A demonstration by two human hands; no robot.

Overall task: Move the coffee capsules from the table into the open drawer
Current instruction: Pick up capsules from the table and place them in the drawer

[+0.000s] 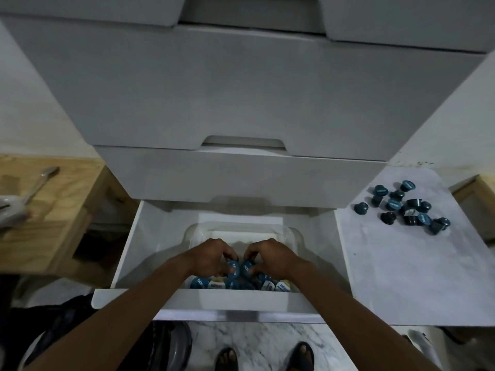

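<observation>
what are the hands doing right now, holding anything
Left hand: fingers curled round a coffee capsule.
Right hand: fingers curled round a second capsule.

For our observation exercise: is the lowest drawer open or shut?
Open. The drawer stands pulled out beyond the drawers above, its inside exposed, and the left hand and right hand hold capsules within it.

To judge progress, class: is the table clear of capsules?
No, a cluster of capsules lies on the table, right of the drawer.
</observation>
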